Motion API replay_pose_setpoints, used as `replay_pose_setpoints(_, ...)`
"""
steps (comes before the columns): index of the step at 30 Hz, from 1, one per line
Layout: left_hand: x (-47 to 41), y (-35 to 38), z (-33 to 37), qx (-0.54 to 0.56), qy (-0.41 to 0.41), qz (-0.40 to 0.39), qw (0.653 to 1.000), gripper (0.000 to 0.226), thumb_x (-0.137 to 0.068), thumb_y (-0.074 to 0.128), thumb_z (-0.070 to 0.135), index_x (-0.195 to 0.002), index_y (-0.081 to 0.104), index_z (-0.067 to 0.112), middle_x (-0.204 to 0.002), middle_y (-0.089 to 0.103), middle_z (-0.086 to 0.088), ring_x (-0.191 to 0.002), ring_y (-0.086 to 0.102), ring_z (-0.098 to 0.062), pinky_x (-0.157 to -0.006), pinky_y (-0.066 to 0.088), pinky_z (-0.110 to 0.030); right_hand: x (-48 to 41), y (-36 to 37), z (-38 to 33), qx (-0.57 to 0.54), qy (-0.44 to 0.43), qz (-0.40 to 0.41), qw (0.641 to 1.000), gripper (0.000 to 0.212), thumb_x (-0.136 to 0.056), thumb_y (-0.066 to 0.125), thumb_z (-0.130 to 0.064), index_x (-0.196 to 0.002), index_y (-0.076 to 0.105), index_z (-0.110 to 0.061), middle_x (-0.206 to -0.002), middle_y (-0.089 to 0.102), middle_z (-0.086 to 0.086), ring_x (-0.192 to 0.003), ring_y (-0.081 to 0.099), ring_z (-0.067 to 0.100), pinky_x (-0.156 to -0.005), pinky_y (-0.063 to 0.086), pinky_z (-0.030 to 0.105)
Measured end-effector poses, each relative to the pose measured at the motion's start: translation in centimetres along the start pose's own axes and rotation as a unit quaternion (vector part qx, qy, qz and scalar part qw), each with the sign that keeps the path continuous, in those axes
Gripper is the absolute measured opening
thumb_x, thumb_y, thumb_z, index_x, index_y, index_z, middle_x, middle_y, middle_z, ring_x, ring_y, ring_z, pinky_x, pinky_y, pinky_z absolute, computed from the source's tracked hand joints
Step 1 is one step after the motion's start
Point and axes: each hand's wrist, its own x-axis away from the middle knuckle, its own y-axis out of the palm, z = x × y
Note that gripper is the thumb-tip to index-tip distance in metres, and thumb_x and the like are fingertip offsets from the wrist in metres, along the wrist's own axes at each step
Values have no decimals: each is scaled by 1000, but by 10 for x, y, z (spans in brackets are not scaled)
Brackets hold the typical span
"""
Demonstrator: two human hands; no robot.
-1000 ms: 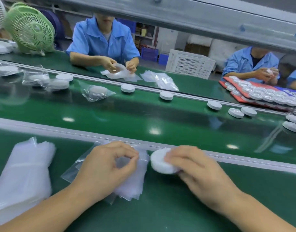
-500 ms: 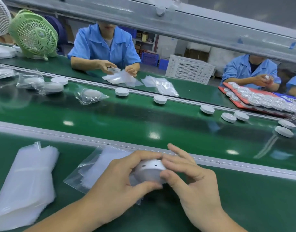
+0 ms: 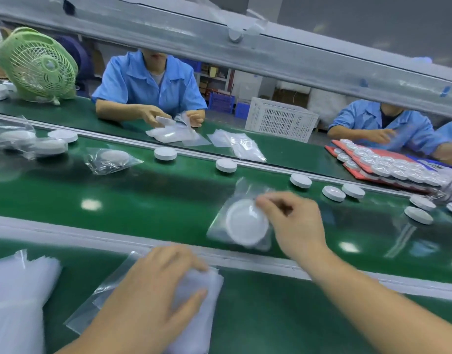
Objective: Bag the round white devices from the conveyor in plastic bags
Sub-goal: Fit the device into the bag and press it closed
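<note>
My right hand [image 3: 294,223] reaches out over the green conveyor belt [image 3: 143,200] and pinches the top edge of a clear plastic bag with a round white device [image 3: 246,222] inside it, low over the belt. My left hand [image 3: 153,290] lies flat on a pile of empty plastic bags [image 3: 212,279] on the near table, fingers spread. Loose white devices sit along the belt's far side [image 3: 165,153], [image 3: 226,165], [image 3: 300,180], with more at the right [image 3: 418,215]. Bagged devices lie on the belt at the left [image 3: 112,159].
A second stack of bags [image 3: 15,297] lies at the near left. An overhead metal rail [image 3: 245,52] crosses the view. Across the belt two people in blue work with bags; beside them are a green fan [image 3: 38,65], a white crate [image 3: 281,118] and red trays of devices [image 3: 388,162].
Both hands held the device at the bag pile; now the device is inside a bag and my right hand has carried it out over the belt. My left hand dropped onto the pile.
</note>
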Motion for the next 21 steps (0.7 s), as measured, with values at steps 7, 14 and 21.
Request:
replay_pose_setpoints(7,-3,7,-17,-61,18,-173,983,15,-73,50,75,-77,62,68,-82,57,41,-84,48,22,-97,42,-12,-138,47,74,293,63,-65,952,28,-105,53,-20,-86,73,-21,-83,66,0,-79,63,26,-60,41,32)
replay_pose_setpoints(14,0,11,-27,-60,55,-138,987,26,-88,37,67,-92,63,70,-101,57,42,-92,51,13,-83,34,-15,-118,89,70,324,45,-176,928,31,-105,45,-42,-116,71,-30,-110,72,-2,-90,67,20,-78,55,31)
replay_pose_setpoints(21,5,22,-17,-27,30,-46,998,14,-75,61,67,-83,70,60,-95,58,42,-92,45,13,-83,37,-21,26,37,22,76,-83,-144,983,28,-95,53,-54,-92,76,-38,-102,71,-25,-99,65,0,-82,43,11)
